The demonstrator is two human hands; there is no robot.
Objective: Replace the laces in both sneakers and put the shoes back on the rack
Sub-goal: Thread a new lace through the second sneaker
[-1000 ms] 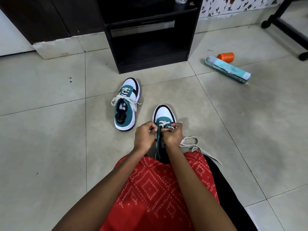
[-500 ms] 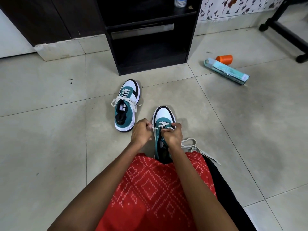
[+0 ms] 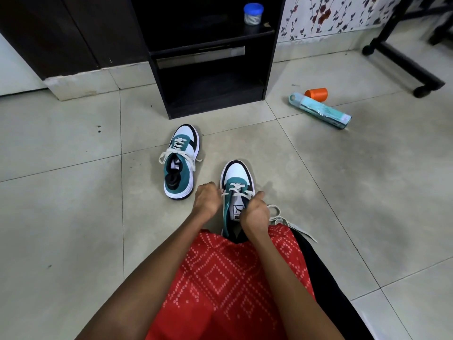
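So the left hand (image 3: 206,201) and right hand (image 3: 255,213) each pinch the white lace (image 3: 239,187) on the near sneaker (image 3: 239,174), up against the lap. The other sneaker (image 3: 181,165) sits laced just left, with the black rack (image 3: 157,77) behind it. An orange spool (image 3: 316,94) and teal bottle (image 3: 323,112) lie off right on the floor tiles (image 3: 73,217).

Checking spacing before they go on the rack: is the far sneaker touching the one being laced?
Apart. The head view shows a strip of bare floor tile between the far sneaker and the sneaker being laced.
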